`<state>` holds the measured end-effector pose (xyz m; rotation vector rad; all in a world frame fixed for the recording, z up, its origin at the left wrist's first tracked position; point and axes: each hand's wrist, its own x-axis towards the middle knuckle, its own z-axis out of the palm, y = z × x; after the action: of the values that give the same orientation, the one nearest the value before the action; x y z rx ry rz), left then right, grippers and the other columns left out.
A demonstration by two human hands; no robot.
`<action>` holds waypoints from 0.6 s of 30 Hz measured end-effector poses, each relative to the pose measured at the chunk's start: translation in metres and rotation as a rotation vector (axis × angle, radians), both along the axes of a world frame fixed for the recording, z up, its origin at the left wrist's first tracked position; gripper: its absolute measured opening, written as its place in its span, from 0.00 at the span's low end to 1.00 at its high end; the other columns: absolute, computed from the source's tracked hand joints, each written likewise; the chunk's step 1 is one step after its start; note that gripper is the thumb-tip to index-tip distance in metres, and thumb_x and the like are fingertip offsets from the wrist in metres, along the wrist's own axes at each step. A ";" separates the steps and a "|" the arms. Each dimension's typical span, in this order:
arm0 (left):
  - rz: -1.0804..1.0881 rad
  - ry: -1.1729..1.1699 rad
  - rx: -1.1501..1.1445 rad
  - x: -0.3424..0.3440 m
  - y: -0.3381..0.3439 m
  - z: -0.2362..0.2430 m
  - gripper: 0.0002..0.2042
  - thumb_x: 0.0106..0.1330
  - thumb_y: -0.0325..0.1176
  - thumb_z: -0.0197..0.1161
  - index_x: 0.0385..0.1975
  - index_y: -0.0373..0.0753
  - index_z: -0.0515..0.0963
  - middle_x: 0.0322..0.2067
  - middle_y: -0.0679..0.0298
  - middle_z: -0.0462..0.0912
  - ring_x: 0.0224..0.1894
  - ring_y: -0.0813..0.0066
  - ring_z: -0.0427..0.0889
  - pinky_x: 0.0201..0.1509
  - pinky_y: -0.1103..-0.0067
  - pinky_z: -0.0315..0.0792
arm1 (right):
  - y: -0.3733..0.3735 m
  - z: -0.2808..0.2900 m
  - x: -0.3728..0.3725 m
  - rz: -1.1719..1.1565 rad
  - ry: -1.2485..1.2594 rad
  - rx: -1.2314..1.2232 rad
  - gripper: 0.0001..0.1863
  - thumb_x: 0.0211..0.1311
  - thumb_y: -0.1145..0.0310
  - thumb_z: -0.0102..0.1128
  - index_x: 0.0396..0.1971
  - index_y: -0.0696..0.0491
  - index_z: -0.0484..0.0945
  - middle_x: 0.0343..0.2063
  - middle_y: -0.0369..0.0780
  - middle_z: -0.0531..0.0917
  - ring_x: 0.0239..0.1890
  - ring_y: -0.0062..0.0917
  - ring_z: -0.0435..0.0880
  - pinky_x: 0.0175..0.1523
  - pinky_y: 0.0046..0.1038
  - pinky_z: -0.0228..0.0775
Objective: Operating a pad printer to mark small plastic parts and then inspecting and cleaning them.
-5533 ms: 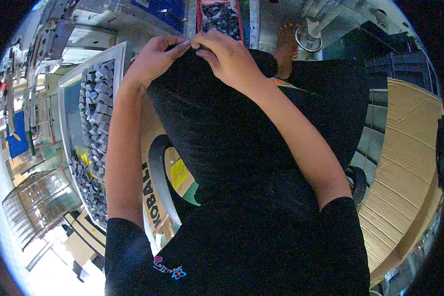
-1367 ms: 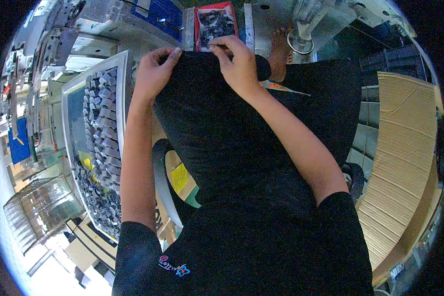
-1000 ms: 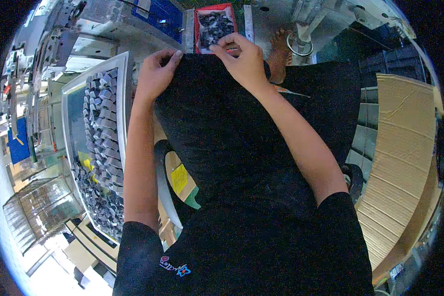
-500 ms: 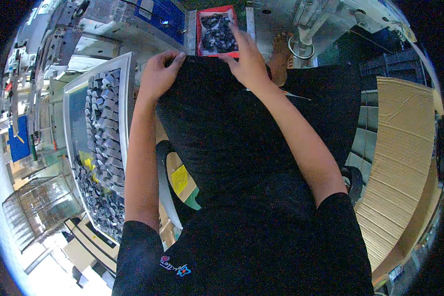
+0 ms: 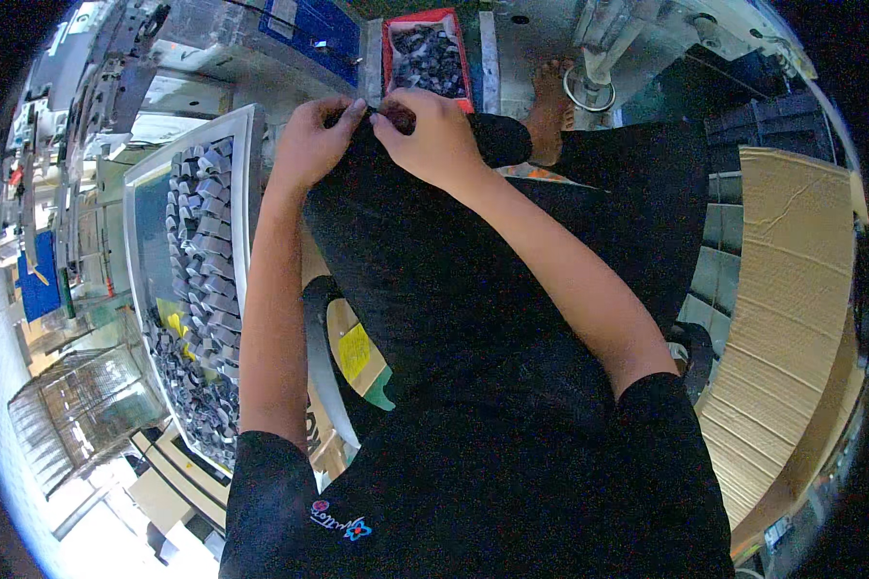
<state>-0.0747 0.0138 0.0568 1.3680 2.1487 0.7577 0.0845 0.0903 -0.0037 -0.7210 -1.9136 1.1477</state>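
Observation:
Above my dark-clothed knee, my left hand (image 5: 317, 145) and my right hand (image 5: 434, 138) meet with their fingertips almost touching. Thumb and fingers are pinched on both. Between the tips there seems to be a small dark piece, too small and dark to name. Just beyond my right hand stands a red box (image 5: 464, 63) holding many small dark grey pieces (image 5: 427, 60). To the left of my left forearm, a white-rimmed tray (image 5: 246, 183) carries rows of grey block-shaped parts (image 5: 203, 241), with a loose heap of darker ones at its near end.
A blue panel (image 5: 323, 39) lies left of the red box. Metal machine parts (image 5: 599, 68) with a ring rise at the far right, beside a bare foot (image 5: 547, 111). A large cardboard sheet (image 5: 787, 309) stands along the right. A wire-like crate (image 5: 87, 415) sits at lower left.
My right hand has come back from the red box, moving left and nearer, and its spread fingers have closed to a pinch beside my left hand. My left hand has barely moved.

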 end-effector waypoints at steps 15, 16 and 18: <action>0.026 0.046 0.033 -0.002 -0.005 -0.006 0.18 0.67 0.46 0.63 0.42 0.35 0.84 0.32 0.52 0.87 0.35 0.66 0.86 0.43 0.73 0.75 | -0.002 -0.011 -0.004 0.041 0.005 -0.056 0.10 0.58 0.68 0.63 0.36 0.58 0.81 0.27 0.42 0.85 0.30 0.28 0.85 0.38 0.29 0.76; 0.036 0.077 0.049 -0.001 -0.006 -0.005 0.18 0.67 0.47 0.63 0.42 0.36 0.84 0.33 0.52 0.87 0.36 0.64 0.87 0.44 0.72 0.75 | -0.001 -0.013 -0.003 0.041 0.007 -0.055 0.10 0.58 0.68 0.63 0.36 0.58 0.81 0.27 0.42 0.85 0.30 0.28 0.85 0.38 0.29 0.76; 0.046 0.109 0.064 0.000 -0.009 -0.004 0.18 0.68 0.47 0.62 0.42 0.36 0.84 0.34 0.52 0.87 0.38 0.61 0.87 0.44 0.72 0.76 | 0.001 -0.018 -0.002 0.183 0.047 -0.250 0.10 0.62 0.68 0.61 0.39 0.57 0.80 0.33 0.38 0.84 0.35 0.20 0.81 0.44 0.25 0.72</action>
<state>-0.0752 0.0050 0.0526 1.4274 2.2648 0.7928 0.0827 0.0914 -0.0220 -0.6527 -1.8453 1.5245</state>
